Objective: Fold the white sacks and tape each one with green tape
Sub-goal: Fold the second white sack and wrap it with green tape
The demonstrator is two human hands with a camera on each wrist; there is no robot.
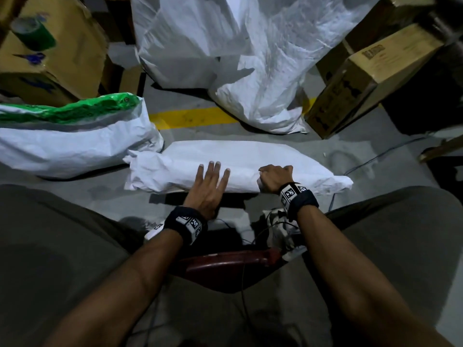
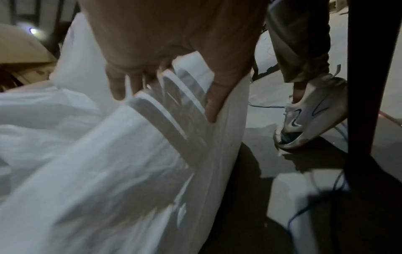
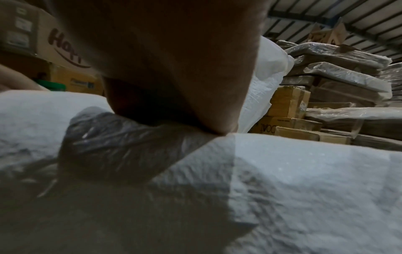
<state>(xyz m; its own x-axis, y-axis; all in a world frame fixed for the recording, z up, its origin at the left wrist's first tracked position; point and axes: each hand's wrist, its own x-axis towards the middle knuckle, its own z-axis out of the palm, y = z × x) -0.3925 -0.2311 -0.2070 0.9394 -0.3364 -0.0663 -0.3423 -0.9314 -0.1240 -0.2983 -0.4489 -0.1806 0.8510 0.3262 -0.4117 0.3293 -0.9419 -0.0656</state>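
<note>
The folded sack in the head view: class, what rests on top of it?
On the folded sack rest both hands: the left hand lies flat with straight fingers, and the right hand grips its near edge. What lies underneath is covered.

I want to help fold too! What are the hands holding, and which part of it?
The right hand grips the folded white sack at its near edge. The left hand just presses flat on top, holding nothing.

A warehouse is shown: cardboard boxes (image 1: pixel 370 78) are stacked at the far right, wrapped bundles (image 3: pixel 339 72) are piled under a metal roof (image 3: pixel 348 15), and a yellow line (image 1: pixel 193 117) is painted on the concrete floor (image 1: pixel 100 191).
</note>
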